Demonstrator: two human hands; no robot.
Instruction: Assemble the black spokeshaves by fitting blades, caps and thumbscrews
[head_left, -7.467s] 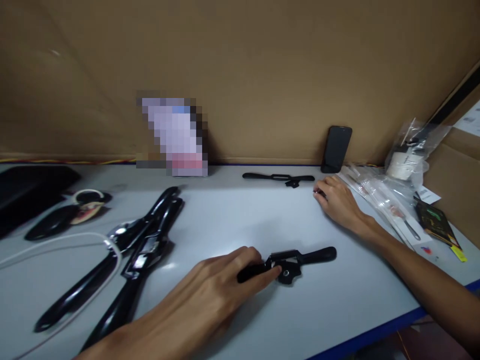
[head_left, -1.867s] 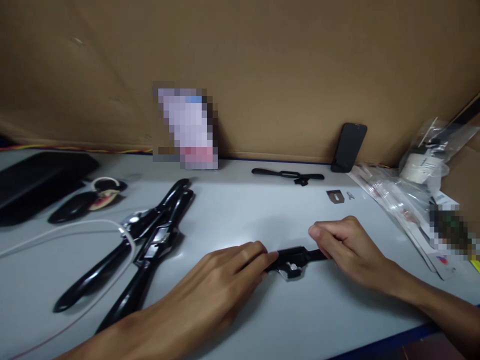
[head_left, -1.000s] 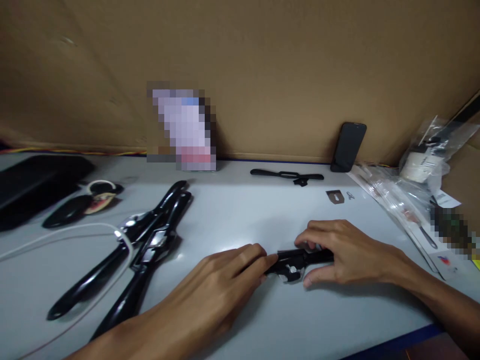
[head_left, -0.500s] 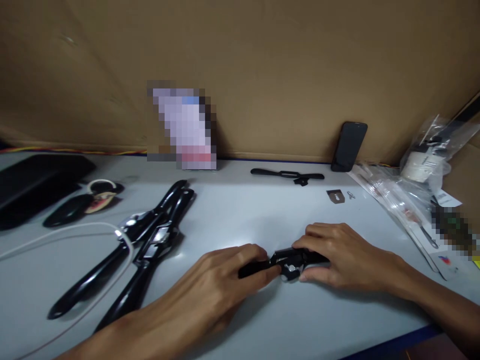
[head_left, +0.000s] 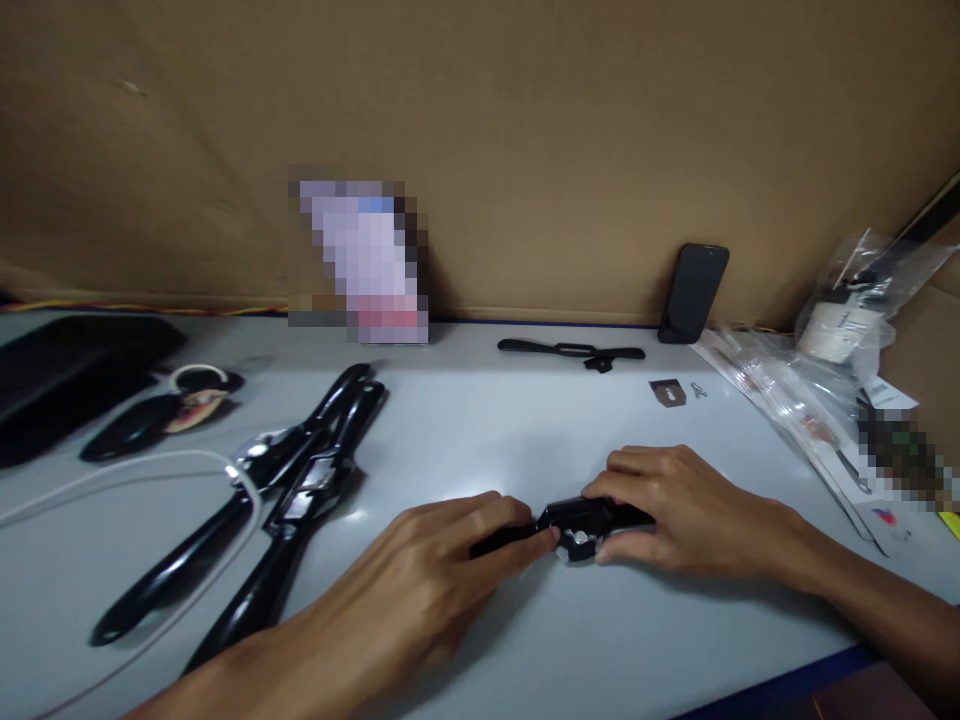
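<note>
Low over the front of the table, a black spokeshave (head_left: 581, 517) lies between my two hands, its metal screw and blade area facing up. My left hand (head_left: 457, 560) is closed around its left handle, with a finger against the middle of the tool. The right handle is in my right hand (head_left: 667, 510), fingers on the far side and thumb at the near edge. Both palms hide most of the handles. Beyond them lie a bare black spokeshave body (head_left: 574, 349), a small black cap (head_left: 599, 365), a flat blade (head_left: 667, 393) and small screws (head_left: 698, 390).
Two more spokeshaves (head_left: 300, 500) lie at left, crossed by a white cable (head_left: 187, 455). Further left are a black case (head_left: 75, 370) and a keyring pouch (head_left: 135, 425). A phone (head_left: 694, 293) leans on the cardboard wall (head_left: 525, 150); plastic-wrapped tools (head_left: 802, 430) lie at right.
The view has shifted slightly. Both hands keep their hold on the spokeshave, and the left finger has moved slightly at its middle.
</note>
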